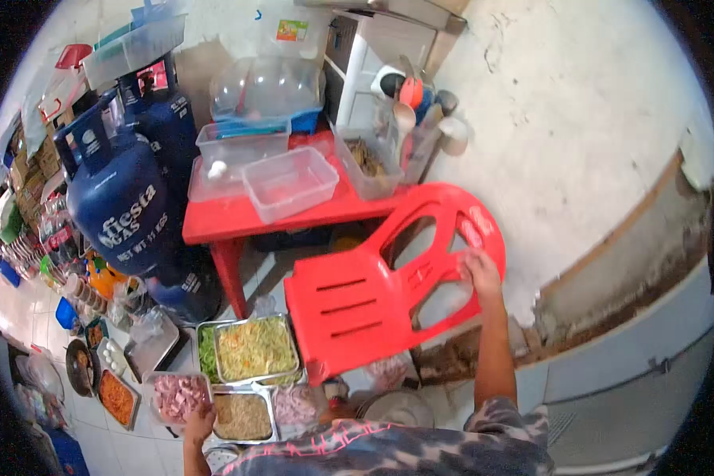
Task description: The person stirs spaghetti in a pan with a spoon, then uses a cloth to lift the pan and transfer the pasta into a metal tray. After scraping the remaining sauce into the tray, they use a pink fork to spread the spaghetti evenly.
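Note:
My right hand [481, 272] is closed around the top part of the backrest of a red plastic chair [345, 309], which is tilted toward me. Low on the left, my left hand [201, 420] grips the right edge of a clear plastic container [157, 414] of raw pink meat [180, 394]. Beside it is a metal tray [243, 416] of light brown ground food. Just beyond lies a larger tray [255, 349] of shredded vegetables, with green leaves [208, 351] at its left.
A red table [214, 226] holds clear plastic bins [291, 184] ahead. Blue gas cylinders [123, 198] stand at its left. A tray of orange shreds [117, 398], eggs [113, 357] and a pan [80, 367] are on the tiled floor. A low ledge [611, 317] runs along the right wall.

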Action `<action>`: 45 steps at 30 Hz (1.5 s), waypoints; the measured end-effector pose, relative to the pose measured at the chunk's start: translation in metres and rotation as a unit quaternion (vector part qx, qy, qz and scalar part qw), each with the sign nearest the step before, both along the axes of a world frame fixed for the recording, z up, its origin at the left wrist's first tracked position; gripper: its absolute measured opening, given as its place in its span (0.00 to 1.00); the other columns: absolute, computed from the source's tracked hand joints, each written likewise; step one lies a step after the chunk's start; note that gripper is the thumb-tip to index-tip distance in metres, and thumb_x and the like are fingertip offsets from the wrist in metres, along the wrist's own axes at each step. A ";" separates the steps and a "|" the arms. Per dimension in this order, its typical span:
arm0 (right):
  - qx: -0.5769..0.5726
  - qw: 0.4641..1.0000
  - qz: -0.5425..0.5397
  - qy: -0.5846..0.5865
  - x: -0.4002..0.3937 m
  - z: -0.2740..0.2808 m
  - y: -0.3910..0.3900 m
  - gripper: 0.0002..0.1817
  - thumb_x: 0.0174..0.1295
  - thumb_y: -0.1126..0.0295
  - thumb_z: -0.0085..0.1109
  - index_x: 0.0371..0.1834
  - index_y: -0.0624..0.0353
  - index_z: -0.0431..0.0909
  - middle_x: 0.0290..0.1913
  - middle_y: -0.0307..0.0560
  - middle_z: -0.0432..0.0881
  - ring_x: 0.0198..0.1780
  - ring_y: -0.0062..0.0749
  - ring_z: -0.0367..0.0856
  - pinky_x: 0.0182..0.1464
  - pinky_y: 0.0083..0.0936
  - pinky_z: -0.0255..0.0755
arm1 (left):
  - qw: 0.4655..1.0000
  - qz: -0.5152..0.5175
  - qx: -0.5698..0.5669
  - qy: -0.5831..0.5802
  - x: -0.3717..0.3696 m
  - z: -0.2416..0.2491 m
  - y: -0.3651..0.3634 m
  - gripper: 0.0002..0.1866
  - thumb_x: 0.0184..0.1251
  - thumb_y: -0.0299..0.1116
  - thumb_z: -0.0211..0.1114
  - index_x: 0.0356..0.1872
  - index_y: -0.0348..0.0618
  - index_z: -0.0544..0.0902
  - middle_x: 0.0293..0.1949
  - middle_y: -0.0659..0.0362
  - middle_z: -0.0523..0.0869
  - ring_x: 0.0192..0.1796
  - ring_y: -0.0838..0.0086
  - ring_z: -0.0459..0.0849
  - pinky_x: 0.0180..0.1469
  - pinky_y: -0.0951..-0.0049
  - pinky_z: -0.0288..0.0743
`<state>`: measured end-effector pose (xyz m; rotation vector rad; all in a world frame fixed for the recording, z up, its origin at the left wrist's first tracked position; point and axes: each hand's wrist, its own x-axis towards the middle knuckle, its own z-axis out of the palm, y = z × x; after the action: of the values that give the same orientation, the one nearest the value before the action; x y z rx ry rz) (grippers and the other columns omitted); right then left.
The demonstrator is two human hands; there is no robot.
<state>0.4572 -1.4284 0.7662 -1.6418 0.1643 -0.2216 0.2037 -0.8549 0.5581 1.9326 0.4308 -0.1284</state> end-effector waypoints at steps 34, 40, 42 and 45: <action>-0.253 0.859 -0.254 -0.365 0.456 0.207 0.020 0.13 0.49 0.62 0.49 0.32 0.56 0.79 0.32 0.51 0.77 0.34 0.37 0.75 0.37 0.28 0.67 | 0.860 0.413 -0.081 0.287 -0.100 0.067 -0.143 0.16 0.51 0.32 0.50 0.44 0.45 0.69 0.31 0.59 0.77 0.27 0.73 0.76 0.22 0.74 0.67; -0.138 0.798 -0.217 -0.545 0.359 0.285 0.036 0.09 0.45 0.70 0.56 0.29 0.60 0.79 0.30 0.42 0.79 0.31 0.25 0.75 0.34 0.19 0.69 | 0.865 0.412 -0.060 0.280 -0.141 0.039 -0.134 0.17 0.51 0.33 0.52 0.44 0.42 0.70 0.29 0.57 0.78 0.25 0.75 0.77 0.19 0.79 0.67; -0.096 0.762 -0.165 -0.619 0.336 0.300 0.040 0.09 0.45 0.69 0.56 0.29 0.61 0.78 0.29 0.42 0.79 0.30 0.26 0.75 0.32 0.21 0.69 | 0.854 0.435 -0.090 0.271 -0.132 0.067 -0.147 0.16 0.51 0.33 0.52 0.43 0.41 0.70 0.29 0.59 0.76 0.26 0.77 0.75 0.20 0.79 0.66; 0.031 0.767 -0.096 -0.634 0.244 0.308 0.080 0.11 0.46 0.67 0.54 0.32 0.61 0.73 0.32 0.48 0.76 0.33 0.32 0.74 0.34 0.27 0.69 | 0.850 0.447 -0.081 0.267 -0.163 0.061 -0.151 0.16 0.51 0.33 0.52 0.43 0.41 0.70 0.31 0.58 0.77 0.27 0.77 0.75 0.24 0.77 0.67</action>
<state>0.7014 -1.3481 1.0740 -1.0993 -0.6962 -1.4052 0.0410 -1.0061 0.6195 1.3331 1.5942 -0.0815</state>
